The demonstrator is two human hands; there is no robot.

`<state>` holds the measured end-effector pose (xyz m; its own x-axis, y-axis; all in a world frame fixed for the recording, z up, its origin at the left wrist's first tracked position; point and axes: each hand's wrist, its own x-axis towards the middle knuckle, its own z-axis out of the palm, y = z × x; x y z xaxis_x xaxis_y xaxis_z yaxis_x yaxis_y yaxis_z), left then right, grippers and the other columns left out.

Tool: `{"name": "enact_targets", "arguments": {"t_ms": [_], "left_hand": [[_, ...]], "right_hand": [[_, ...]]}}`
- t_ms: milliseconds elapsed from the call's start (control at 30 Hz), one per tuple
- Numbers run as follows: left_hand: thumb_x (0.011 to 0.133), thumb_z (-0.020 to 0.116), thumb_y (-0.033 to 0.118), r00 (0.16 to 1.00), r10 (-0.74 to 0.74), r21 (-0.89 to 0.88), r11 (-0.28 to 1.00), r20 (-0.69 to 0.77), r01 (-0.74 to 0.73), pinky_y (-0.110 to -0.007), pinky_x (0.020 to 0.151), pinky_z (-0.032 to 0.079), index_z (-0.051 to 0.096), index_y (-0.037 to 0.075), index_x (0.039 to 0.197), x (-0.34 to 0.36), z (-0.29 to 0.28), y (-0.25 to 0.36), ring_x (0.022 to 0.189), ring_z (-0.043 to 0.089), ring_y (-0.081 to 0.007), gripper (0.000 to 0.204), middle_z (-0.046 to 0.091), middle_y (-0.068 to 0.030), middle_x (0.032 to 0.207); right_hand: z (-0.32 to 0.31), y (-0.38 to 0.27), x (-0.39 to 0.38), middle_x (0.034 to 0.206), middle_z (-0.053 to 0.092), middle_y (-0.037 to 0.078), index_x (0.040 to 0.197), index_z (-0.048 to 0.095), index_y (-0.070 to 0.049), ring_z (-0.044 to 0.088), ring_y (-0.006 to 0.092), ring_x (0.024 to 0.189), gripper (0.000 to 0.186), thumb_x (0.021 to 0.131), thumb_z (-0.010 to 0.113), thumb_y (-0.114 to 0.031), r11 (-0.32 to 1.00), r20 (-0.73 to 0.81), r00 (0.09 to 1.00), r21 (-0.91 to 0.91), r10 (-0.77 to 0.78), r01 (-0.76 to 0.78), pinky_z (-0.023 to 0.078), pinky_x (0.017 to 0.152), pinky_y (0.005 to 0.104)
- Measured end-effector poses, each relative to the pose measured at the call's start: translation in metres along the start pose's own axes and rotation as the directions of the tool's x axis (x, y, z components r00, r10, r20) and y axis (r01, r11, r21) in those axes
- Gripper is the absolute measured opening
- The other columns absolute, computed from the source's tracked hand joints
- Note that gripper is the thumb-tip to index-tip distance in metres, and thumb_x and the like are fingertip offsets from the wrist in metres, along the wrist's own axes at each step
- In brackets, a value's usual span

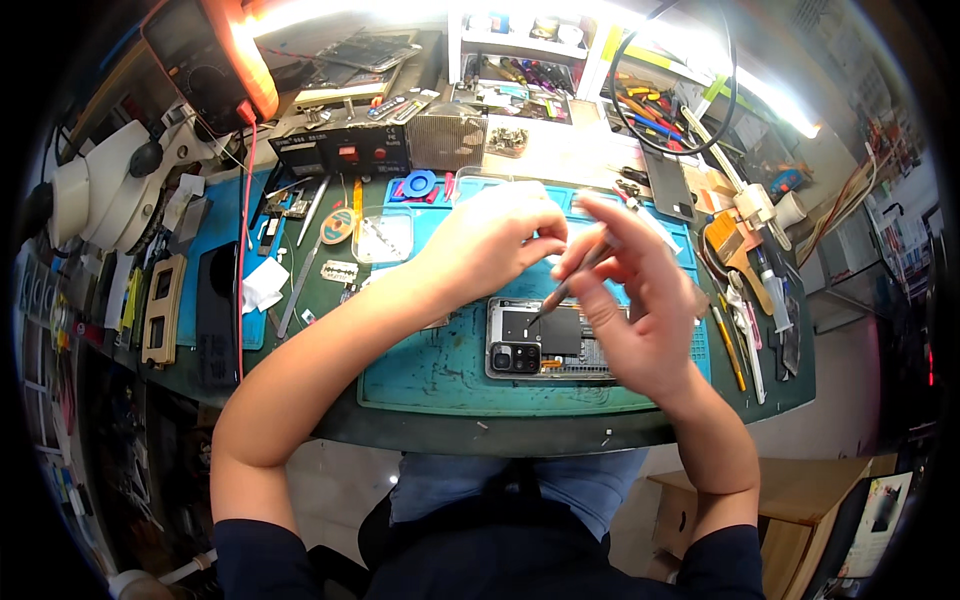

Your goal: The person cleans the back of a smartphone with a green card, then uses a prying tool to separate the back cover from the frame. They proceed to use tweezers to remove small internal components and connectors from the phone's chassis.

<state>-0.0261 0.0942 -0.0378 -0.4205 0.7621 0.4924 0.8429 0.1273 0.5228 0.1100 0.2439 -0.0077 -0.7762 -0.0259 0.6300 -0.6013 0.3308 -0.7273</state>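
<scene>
An opened smartphone (552, 338) lies on the blue repair mat (440, 385), its camera block at the left end and its inner parts exposed. Above it is my right hand (640, 300), closed around a slim pointed tool (567, 288) whose dark tip points down at the phone's black cover plate (553, 331); I cannot tell whether they touch. My left hand (505, 235) reaches over the far part of the mat, thumb and fingers pinched together. Whatever those fingertips hold, if anything, is hidden.
A clear plastic box (384, 234), a solder reel (338, 226) and a razor blade (339, 271) lie left of my left hand. Further left stand a microscope (105, 190) and a multimeter (205, 65) with a red lead. Brushes (735, 250) and a syringe (772, 295) lie at right.
</scene>
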Motion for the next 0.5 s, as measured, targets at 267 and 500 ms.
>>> {"name": "enact_targets", "arguments": {"t_ms": [267,500], "left_hand": [[0.093,0.070,0.017,0.990,0.124,0.036,0.992,-0.061,-0.122,-0.040,0.083,0.053,0.074,0.006,0.113,-0.001,0.008,-0.019,0.096,0.065,-0.0317,0.023,0.066,-0.0104,0.098],[0.090,0.073,0.007,0.990,-0.108,-0.082,0.990,0.095,0.116,-0.035,0.074,0.053,0.073,0.003,0.106,-0.050,-0.045,0.021,0.083,0.066,-0.0265,0.016,0.069,-0.0104,0.093]], "right_hand": [[0.012,-0.002,-0.007,0.099,0.069,0.011,0.144,0.056,-0.003,0.070,0.0204,0.087,0.055,0.091,0.065,0.010,0.994,0.158,0.987,-0.093,-0.039,0.054,0.061,0.076,0.0315],[0.015,-0.003,-0.007,0.102,0.069,0.012,0.144,0.056,-0.003,0.070,0.0220,0.091,0.057,0.090,0.063,0.013,0.996,0.161,0.986,-0.075,-0.033,0.046,0.061,0.078,0.0336]]}}
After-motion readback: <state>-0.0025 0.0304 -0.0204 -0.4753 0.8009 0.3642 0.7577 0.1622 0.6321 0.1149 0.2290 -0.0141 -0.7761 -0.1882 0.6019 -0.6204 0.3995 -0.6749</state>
